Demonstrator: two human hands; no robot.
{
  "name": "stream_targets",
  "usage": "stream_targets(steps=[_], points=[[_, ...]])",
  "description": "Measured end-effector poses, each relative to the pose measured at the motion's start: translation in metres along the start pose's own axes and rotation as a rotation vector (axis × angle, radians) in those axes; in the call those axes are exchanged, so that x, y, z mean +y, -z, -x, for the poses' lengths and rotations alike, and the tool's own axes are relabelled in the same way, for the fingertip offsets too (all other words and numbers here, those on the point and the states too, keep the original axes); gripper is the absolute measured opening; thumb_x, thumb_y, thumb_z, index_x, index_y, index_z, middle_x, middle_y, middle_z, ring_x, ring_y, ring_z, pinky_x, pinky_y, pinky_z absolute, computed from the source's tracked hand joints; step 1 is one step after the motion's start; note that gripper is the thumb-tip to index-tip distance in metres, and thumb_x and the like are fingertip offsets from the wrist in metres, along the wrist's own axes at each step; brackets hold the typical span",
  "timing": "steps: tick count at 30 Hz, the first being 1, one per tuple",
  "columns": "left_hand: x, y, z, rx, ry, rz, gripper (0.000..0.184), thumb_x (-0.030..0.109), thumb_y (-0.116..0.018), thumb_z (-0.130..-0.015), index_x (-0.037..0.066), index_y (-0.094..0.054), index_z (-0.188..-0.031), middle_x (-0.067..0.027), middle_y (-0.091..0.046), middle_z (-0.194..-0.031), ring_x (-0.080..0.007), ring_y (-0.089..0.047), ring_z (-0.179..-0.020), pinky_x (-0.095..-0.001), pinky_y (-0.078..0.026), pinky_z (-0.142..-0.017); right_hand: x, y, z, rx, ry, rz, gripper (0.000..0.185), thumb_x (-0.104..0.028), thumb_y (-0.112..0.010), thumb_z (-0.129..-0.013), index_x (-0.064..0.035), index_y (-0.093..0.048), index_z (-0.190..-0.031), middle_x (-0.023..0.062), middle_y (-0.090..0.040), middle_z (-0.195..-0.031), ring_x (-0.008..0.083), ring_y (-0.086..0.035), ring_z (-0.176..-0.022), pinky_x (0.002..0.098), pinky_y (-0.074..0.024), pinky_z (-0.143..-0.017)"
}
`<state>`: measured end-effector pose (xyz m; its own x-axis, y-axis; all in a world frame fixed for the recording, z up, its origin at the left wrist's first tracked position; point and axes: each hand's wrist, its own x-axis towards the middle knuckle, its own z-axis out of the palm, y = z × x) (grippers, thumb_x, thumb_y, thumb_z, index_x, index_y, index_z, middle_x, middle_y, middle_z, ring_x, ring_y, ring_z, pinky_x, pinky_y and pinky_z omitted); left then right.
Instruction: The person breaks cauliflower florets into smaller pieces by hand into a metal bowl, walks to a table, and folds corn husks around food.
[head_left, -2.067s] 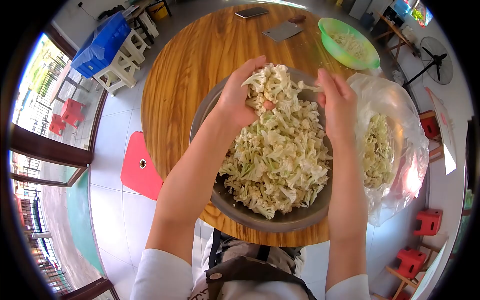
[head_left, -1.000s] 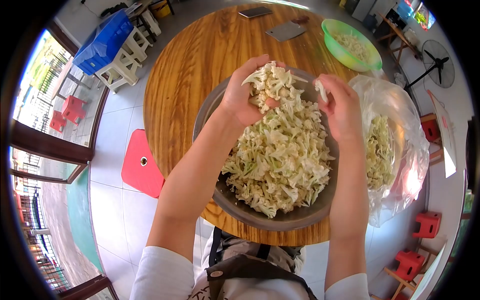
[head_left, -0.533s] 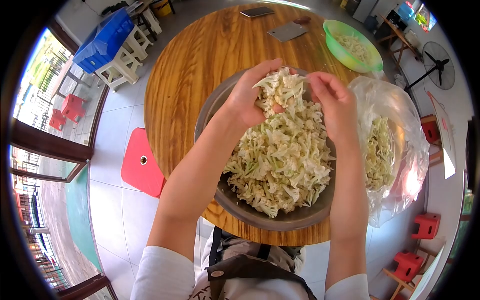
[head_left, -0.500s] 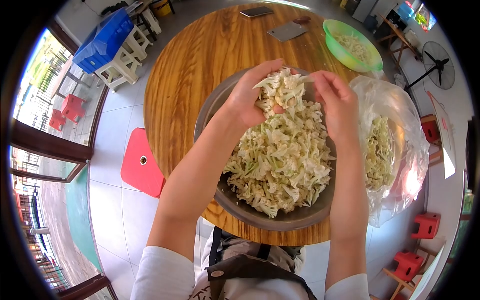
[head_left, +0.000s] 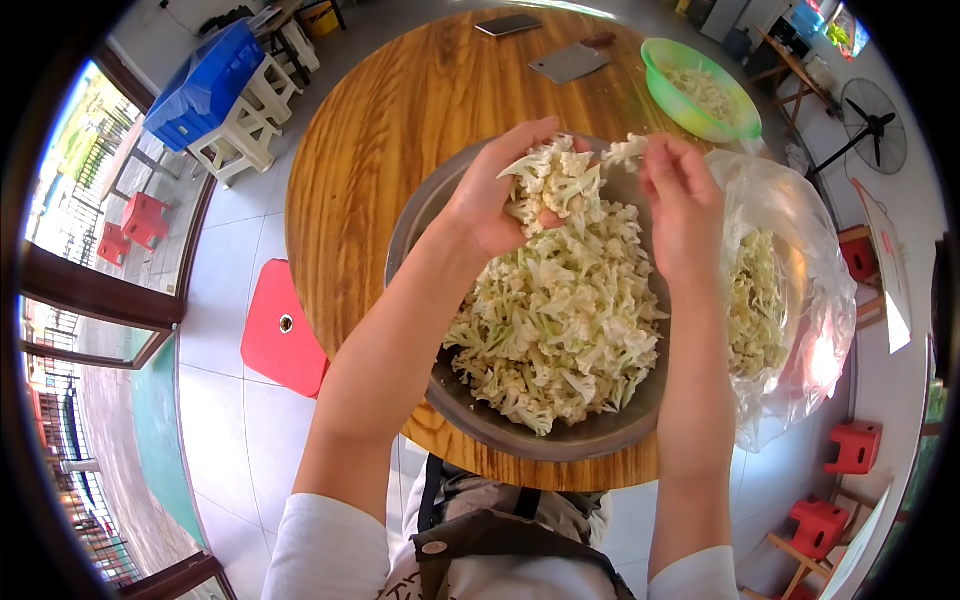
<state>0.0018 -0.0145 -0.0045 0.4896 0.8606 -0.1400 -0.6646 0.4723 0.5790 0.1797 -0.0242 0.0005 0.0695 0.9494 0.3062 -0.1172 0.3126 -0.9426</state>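
Observation:
A wide metal basin (head_left: 425,225) holds a heap of cauliflower florets (head_left: 560,320). Above its far side, my left hand (head_left: 492,195) cups a larger cauliflower piece (head_left: 555,182), fingers wrapped behind it. My right hand (head_left: 685,200) is to the right of it, thumb and fingers pinching a small cauliflower floret (head_left: 626,151). A gap shows between that floret and the larger piece. Both forearms reach over the basin.
The basin stands on a round wooden table (head_left: 350,190). At the right lies a clear plastic bag (head_left: 800,230) with cauliflower inside. Farther back are a green bowl (head_left: 655,85), a cleaver (head_left: 568,65) and a phone (head_left: 508,23). A red stool (head_left: 275,340) stands at the left.
My right hand has moved slightly right, and a small floret in its pinch has come apart from the larger piece. My left hand still holds the larger piece, shifted slightly left.

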Motion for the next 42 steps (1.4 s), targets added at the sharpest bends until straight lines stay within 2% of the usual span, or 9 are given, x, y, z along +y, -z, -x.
stream_targets(steps=[2,6,9,13,16,22,29,35,42], points=[[0.001,0.0,0.001,0.014,0.0,0.024,0.03,0.032,-0.046,-0.09,0.005,-0.058,-0.095,-0.0109,-0.064,-0.088,-0.0161,-0.06,-0.065,-0.0217,-0.038,-0.035,0.001,0.011,-0.006,0.029,0.004,-0.262,0.014,-0.014,-0.059,-0.087,-0.0013,-0.062,-0.091,-0.0016,-0.056,-0.077,0.0058,-0.047,-0.066,0.0195,-0.0397,-0.063],[0.002,0.005,-0.003,0.05,-0.073,0.063,0.03,0.032,-0.046,-0.09,0.005,-0.058,-0.095,-0.0104,-0.063,-0.088,-0.016,-0.059,-0.065,-0.0217,-0.038,-0.036,-0.018,0.017,0.002,-0.453,-0.199,-0.161,0.016,-0.017,-0.062,-0.085,-0.0013,-0.061,-0.087,-0.0023,-0.055,-0.071,0.0041,-0.045,-0.062,0.019,-0.0378,-0.058],[0.0,0.0,0.0,0.101,-0.074,0.033,0.029,0.032,-0.046,-0.09,0.006,-0.058,-0.094,-0.0082,-0.063,-0.086,-0.0149,-0.058,-0.065,-0.0222,-0.038,-0.038,-0.019,-0.002,0.008,-0.284,-0.188,0.152,0.018,-0.02,-0.064,-0.084,-0.003,-0.062,-0.088,-0.0045,-0.055,-0.07,0.0023,-0.044,-0.062,0.0173,-0.0363,-0.056],[-0.002,-0.006,0.004,0.097,-0.03,-0.017,0.029,0.032,-0.047,-0.089,0.005,-0.057,-0.093,-0.0046,-0.061,-0.081,-0.0134,-0.057,-0.064,-0.0231,-0.038,-0.04,-0.013,-0.011,0.008,-0.239,-0.095,0.206,0.018,-0.018,-0.068,-0.081,-0.0048,-0.06,-0.09,-0.0061,-0.054,-0.073,0.0009,-0.044,-0.063,0.0159,-0.0354,-0.056],[-0.005,-0.006,0.001,0.174,-0.024,-0.012,0.029,0.032,-0.048,-0.089,0.005,-0.057,-0.093,-0.0041,-0.06,-0.08,-0.0131,-0.056,-0.064,-0.0229,-0.038,-0.041,-0.015,-0.01,0.01,-0.298,-0.08,0.158,0.015,-0.013,-0.067,-0.081,-0.0042,-0.059,-0.09,-0.0046,-0.055,-0.077,0.0017,-0.046,-0.065,0.0162,-0.0361,-0.058],[-0.003,-0.006,0.0,0.177,-0.067,-0.009,0.03,0.036,-0.052,-0.088,0.007,-0.057,-0.091,-0.0029,-0.06,-0.079,-0.0112,-0.053,-0.062,-0.0226,-0.037,-0.042,-0.009,0.003,0.003,-0.258,-0.168,-0.315,0.012,-0.006,-0.063,-0.08,-0.0034,-0.058,-0.092,-0.0019,-0.057,-0.079,0.005,-0.049,-0.069,0.0196,-0.0387,-0.063],[-0.006,-0.02,0.008,0.066,-0.073,-0.483,0.029,0.035,-0.06,-0.084,0.007,-0.057,-0.092,-0.0028,-0.058,-0.078,-0.0099,-0.05,-0.06,-0.023,-0.034,-0.042,-0.007,0.001,0.002,-0.199,-0.154,-0.098,0.013,-0.006,-0.061,-0.081,-0.0031,-0.06,-0.094,-0.0006,-0.059,-0.082,0.0054,-0.05,-0.071,0.0202,-0.0386,-0.064],[-0.002,-0.011,0.004,0.159,-0.105,-0.114,0.025,0.027,-0.057,-0.085,0.003,-0.056,-0.093,-0.0056,-0.057,-0.083,-0.0103,-0.049,-0.062,-0.0225,-0.035,-0.043,-0.006,0.007,-0.002,-0.254,-0.157,-0.195,0.016,-0.003,-0.056,-0.082,-0.0023,-0.06,-0.098,0.002,-0.061,-0.092,0.0053,-0.05,-0.077,0.0201,-0.0385,-0.071],[0.0,-0.02,0.011,0.143,-0.048,-0.339,0.033,0.035,-0.055,-0.087,0.003,-0.058,-0.095,-0.0068,-0.061,-0.082,-0.0103,-0.05,-0.061,-0.0219,-0.035,-0.042,-0.011,0.011,-0.003,-0.29,-0.22,-0.42,0.018,-0.003,-0.052,-0.084,-0.0017,-0.06,-0.099,0.0053,-0.062,-0.099,0.0075,-0.052,-0.083,0.021,-0.0389,-0.075]])
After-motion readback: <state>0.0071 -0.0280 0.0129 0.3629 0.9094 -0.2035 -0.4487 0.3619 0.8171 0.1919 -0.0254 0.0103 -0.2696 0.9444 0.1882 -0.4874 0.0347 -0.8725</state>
